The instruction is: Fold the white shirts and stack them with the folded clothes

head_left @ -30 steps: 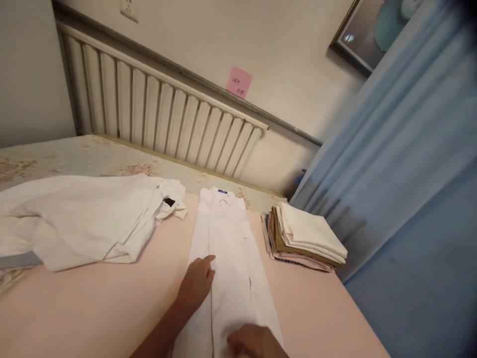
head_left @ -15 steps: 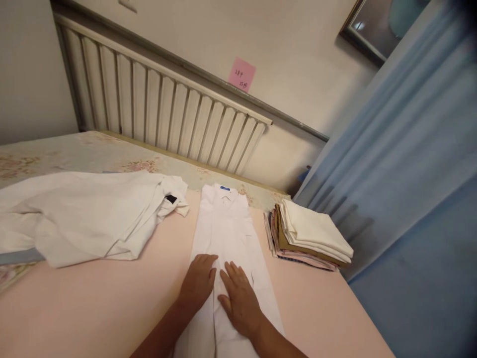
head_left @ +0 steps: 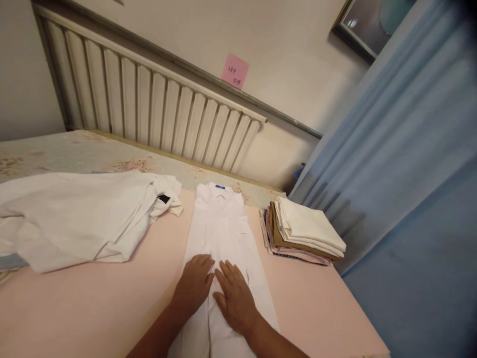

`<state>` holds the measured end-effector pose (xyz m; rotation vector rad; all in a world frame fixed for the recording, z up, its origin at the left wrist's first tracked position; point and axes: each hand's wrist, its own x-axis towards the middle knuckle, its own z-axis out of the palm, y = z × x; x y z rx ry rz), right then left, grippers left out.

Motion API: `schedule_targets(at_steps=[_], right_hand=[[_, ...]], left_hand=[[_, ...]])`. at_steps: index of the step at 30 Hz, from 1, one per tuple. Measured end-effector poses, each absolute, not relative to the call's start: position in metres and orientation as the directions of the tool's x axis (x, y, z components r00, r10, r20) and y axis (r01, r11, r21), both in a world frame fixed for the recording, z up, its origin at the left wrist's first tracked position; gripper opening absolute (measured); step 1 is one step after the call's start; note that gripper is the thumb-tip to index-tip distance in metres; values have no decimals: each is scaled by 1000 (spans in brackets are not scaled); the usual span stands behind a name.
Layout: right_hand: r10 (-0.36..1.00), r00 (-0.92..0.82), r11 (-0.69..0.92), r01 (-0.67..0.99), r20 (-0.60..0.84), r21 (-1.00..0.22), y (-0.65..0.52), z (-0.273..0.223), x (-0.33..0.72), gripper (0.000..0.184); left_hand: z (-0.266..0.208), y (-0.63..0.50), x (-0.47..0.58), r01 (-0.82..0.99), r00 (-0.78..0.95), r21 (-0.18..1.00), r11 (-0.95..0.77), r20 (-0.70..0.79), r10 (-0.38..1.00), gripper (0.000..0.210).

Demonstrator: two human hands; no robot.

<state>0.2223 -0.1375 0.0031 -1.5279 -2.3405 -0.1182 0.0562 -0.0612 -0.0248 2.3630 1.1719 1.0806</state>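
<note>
A long white coat (head_left: 223,228) with a collar and a blue neck label lies lengthwise before me, its sides folded in to a narrow strip. My left hand (head_left: 194,281) rests on its left part, fingers stretched forward. Beside it, my right hand (head_left: 235,294) lies flat on the coat with the fingers spread a little. Both hands press on the cloth without gripping it, and the coat's lower end runs out of view beneath my forearms.
Loosely heaped white garments (head_left: 85,219) lie at the left. A stack of folded clothes (head_left: 311,226) sits on the right of the pink sheet (head_left: 316,303). Behind the bed stands a radiator (head_left: 160,104); a blue curtain (head_left: 402,164) hangs along the right side.
The view has shifted slightly, so the scene sits a little further left. Both hands stay on the coat in nearly the same place, the fingers of the two hands slightly closer together.
</note>
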Motion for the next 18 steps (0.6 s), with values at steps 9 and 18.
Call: schedule_targets(at_steps=[9, 18], right_hand=[[881, -355, 409, 904, 312, -123, -138, 6, 222, 55], [881, -360, 412, 903, 307, -124, -138, 5, 223, 58]], left_hand=[[-22, -65, 56, 566, 462, 470, -677, 499, 733, 40], [-19, -67, 55, 568, 512, 432, -700, 480, 712, 42]])
